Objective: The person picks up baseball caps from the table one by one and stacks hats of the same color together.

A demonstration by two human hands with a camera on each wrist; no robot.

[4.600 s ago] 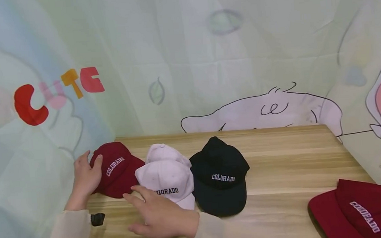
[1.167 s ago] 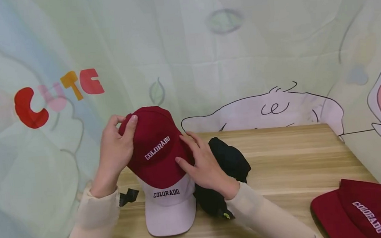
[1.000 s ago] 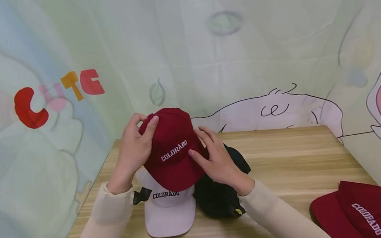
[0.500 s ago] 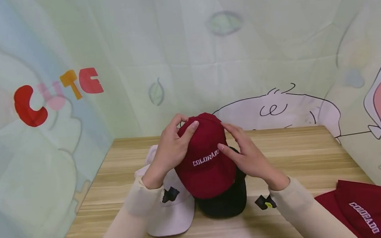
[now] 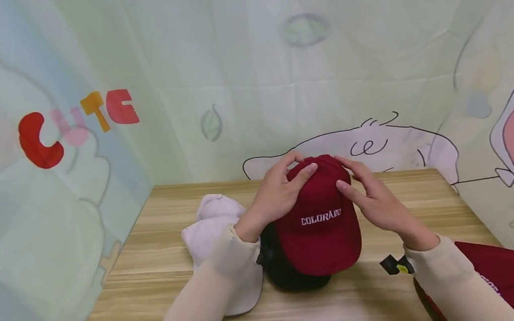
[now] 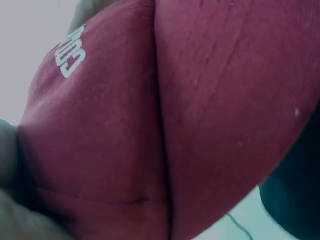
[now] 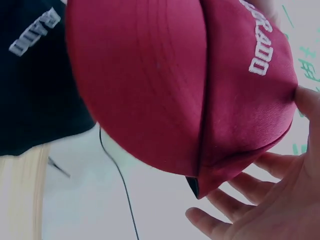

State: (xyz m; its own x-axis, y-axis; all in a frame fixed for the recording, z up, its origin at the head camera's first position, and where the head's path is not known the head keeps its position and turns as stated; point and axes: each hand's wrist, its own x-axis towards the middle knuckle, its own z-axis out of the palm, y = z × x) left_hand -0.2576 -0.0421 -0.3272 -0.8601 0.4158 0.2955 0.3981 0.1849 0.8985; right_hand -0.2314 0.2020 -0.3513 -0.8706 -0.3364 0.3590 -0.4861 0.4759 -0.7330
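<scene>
A dark red baseball cap (image 5: 318, 236) with COLORADO lettering is held up off the table, its brim toward me. My left hand (image 5: 279, 191) grips the crown's left side, thumb in front and fingers behind. On the crown's right side, my right hand (image 5: 378, 199) holds it between thumb and fingers. Partly hidden behind the red cap lies a black cap (image 5: 297, 282), whose white lettering appears in the right wrist view. A white cap (image 5: 210, 233) rests to the left, partly covered by my left forearm. The red cap (image 6: 115, 130) fills the left wrist view.
The wooden table (image 5: 151, 247) ends at a printed curtain (image 5: 214, 59) behind and at the sides. Another red cap (image 5: 511, 277) lies at the front right, partly behind my right sleeve. A dark cable (image 7: 120, 172) shows in the right wrist view.
Both hands have lifted the red cap from the table's left end and carried it right, past the white cap and across the black one. The other caps have stayed in place.
</scene>
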